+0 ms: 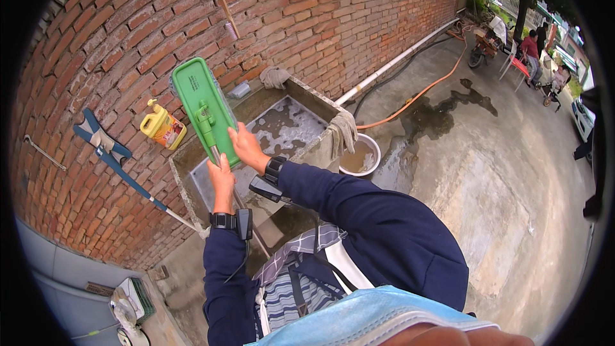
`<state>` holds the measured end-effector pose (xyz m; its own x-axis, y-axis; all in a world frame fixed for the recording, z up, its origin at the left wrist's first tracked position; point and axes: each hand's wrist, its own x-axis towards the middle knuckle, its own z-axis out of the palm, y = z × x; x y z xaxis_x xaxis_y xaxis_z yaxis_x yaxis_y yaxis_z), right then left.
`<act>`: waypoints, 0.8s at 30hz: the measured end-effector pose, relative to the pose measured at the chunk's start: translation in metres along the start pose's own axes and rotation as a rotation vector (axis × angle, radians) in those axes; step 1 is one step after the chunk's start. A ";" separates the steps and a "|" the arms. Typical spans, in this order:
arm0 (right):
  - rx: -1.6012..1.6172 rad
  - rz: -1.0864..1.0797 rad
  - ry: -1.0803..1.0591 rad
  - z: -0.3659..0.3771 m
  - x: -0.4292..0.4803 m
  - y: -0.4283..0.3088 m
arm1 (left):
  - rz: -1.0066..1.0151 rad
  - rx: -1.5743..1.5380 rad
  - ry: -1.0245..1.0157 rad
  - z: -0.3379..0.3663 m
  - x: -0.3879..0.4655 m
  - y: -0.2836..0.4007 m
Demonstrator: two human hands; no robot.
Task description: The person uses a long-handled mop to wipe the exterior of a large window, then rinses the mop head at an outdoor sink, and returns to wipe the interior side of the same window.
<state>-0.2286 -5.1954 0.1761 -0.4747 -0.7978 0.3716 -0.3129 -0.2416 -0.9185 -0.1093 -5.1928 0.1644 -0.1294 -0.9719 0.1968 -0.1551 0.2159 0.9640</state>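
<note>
A flat mop with a green plastic head [192, 91] is held up over a concrete sink [307, 151], its back side facing me. My left hand [222, 180] is closed round the metal handle just below the green joint. My right hand [247, 146] grips the lower right edge of the mop head. Grey cloth or fibre shows along the head's rim; its underside is hidden. Foamy, murky water [283, 125] lies in the sink. One grey rag [342, 134] hangs over the sink's right rim, and another [274, 78] lies on the back corner.
A yellow jug with a pump [163, 126] stands at the brick wall. A blue mop-like tool [117, 168] leans at left. Right of the sink are a white bucket of murky water [360, 154] and an orange hose [413, 99] on wet concrete. People sit and stand far off at upper right.
</note>
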 end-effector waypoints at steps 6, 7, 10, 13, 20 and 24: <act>0.193 -0.059 -0.083 -0.041 0.085 0.017 | -0.071 0.192 -0.032 0.047 -0.003 -0.011; 0.242 -0.036 -0.113 -0.049 0.101 0.019 | -0.046 0.212 -0.043 0.055 -0.005 -0.012; 0.345 -0.153 -0.001 -0.064 0.134 0.029 | -0.058 0.229 -0.077 0.075 -0.003 -0.019; 0.116 -0.037 0.055 -0.070 0.146 0.042 | -0.034 0.271 -0.071 0.091 0.010 -0.032; 0.076 0.036 0.052 -0.070 0.172 0.084 | 0.020 0.468 -0.042 0.111 0.033 -0.039; 0.466 0.228 -0.204 -0.078 0.196 0.100 | -0.151 0.339 -0.124 0.119 0.025 -0.019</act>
<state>-0.4170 -5.3333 0.1673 -0.3043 -0.9382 0.1649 0.1979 -0.2316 -0.9525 -0.2265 -5.2103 0.1302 -0.1946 -0.9808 0.0139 -0.4938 0.1102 0.8626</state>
